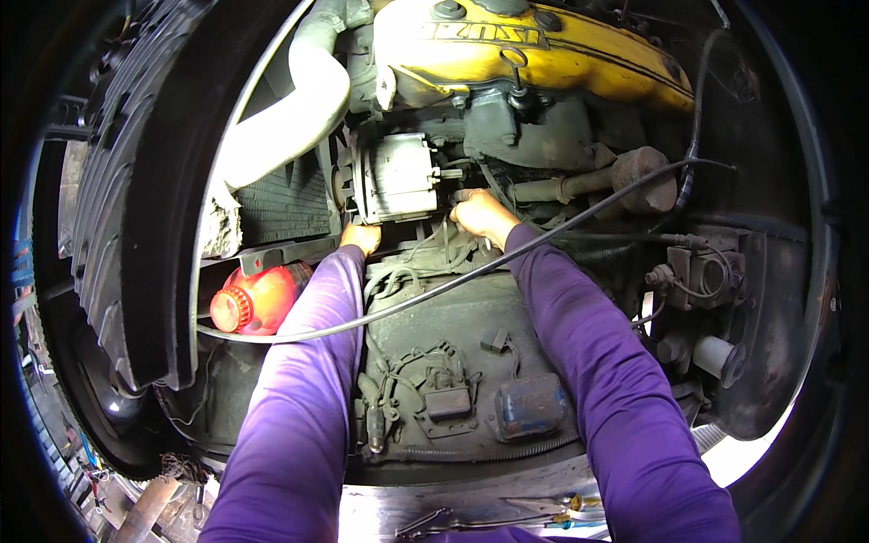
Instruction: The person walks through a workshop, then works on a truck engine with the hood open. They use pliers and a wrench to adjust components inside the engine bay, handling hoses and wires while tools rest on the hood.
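Observation:
A silver alternator (pixel 398 176) sits in the middle of the engine bay, below the yellow engine cover (pixel 534 45). At its lower left edge is my left hand (pixel 362 237), its back toward me and its fingers hidden under the casing. My right hand (pixel 484 219) is at the alternator's right end, close to the short parts that stick out there. Its fingers are curled, and what lies between them is too small or hidden to name. Both forearms, in purple sleeves, reach in from the lower edge.
A black cable (pixel 434 294) crosses over both forearms. To the left are a red bottle (pixel 249 303), a radiator (pixel 285 204) and a pale thick pipe (pixel 299 100). Below lies a dark panel with a blue box (pixel 529 405). Several tools (pixel 489 522) lie at the near edge.

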A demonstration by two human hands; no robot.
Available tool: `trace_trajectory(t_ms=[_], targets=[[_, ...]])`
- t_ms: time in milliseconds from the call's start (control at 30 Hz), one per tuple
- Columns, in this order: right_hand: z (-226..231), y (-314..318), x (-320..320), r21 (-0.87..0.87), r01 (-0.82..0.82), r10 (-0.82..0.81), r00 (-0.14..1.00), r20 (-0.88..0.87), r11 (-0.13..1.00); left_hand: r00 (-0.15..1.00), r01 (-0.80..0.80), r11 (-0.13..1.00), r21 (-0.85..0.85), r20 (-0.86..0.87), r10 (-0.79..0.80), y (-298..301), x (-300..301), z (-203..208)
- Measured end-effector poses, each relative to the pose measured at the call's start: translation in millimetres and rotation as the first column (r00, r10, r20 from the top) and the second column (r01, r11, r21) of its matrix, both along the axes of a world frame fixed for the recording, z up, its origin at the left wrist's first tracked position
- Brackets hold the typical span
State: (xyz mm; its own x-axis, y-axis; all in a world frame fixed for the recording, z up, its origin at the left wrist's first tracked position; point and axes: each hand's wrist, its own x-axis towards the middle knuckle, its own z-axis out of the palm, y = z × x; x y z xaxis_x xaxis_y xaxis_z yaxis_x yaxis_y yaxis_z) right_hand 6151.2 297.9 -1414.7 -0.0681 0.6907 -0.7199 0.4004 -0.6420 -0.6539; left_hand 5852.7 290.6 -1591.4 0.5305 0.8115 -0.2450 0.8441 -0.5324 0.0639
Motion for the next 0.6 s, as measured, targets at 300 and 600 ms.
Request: trace_trajectory(t_ms=[300, 600], targets=[[19, 37, 5, -0.398, 0.111, -0.186, 0.970, -0.156, 0.911, 0.850, -0.401, 0.834, -0.380, 0.185, 0.493, 5, -12, -46], [-19, 9, -12, 0.062, -0.165, 0.149, 0.966, 0.212, 0.984, 0.993, -0.100, 0.962, -0.254, -0.079, 0.083, 8, -4, -16]])
